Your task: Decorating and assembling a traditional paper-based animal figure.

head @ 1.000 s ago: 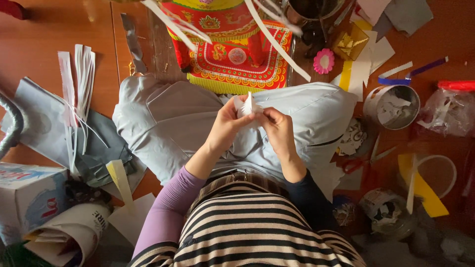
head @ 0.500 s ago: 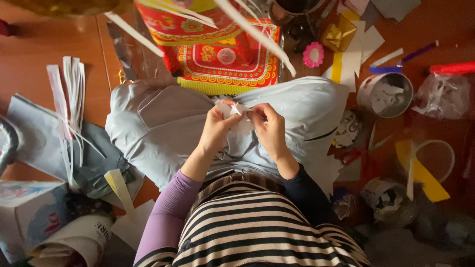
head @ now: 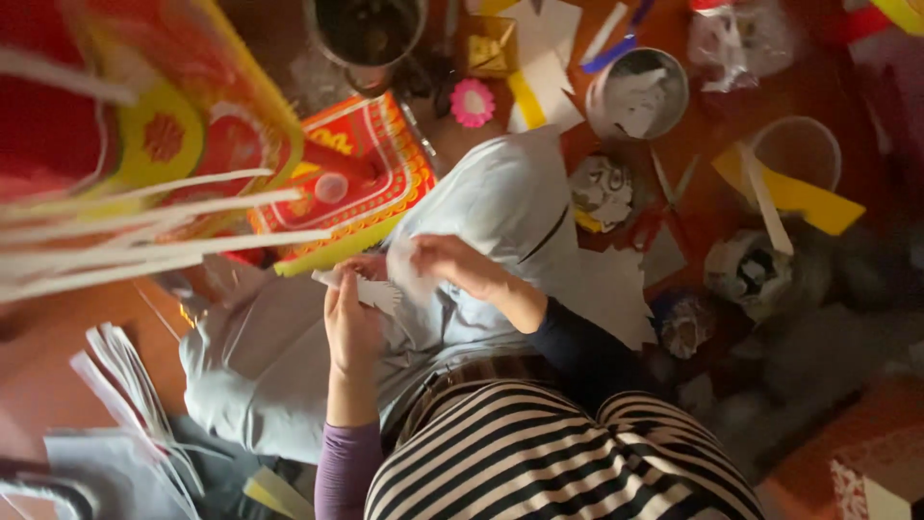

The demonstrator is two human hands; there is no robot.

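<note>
- Head view, the hands: the left hand (head: 351, 323) is closed on a small piece of white paper (head: 371, 289), pinching it by one end, while the right hand (head: 452, 262) grips the other end with curled fingers — the two hold it taut between them, just above the lap, probably so the thin sheet stays flat enough to work on.
- Head view, the lap: pale grey trousers (head: 481, 207) lie under the paper, and a striped black-and-white top (head: 539, 453) fills the lower middle; a purple sleeve (head: 342, 467) covers the left forearm, a dark one the right.
- Head view, the printed things: a flat red square panel with a yellow border and round ornaments (head: 351, 188) lies on the floor just beyond the left knee; a larger red-and-yellow piece (head: 144, 116), blurred and close to the camera, hangs at upper left with white paper strips (head: 144, 226) trailing from it.
- Head view, the supplies: a round metal tin with paper scraps (head: 637, 91), a pink paper flower (head: 473, 101), a small gold folded box (head: 488, 43) and a yellow paper strip (head: 789, 188) sit near the right knee — likely set within arm's reach.
- Head view, the lower left: a fan of white cut strips (head: 130, 380) lies on the brown floor (head: 58, 347); a red patterned box corner (head: 881, 472) shows at lower right.
</note>
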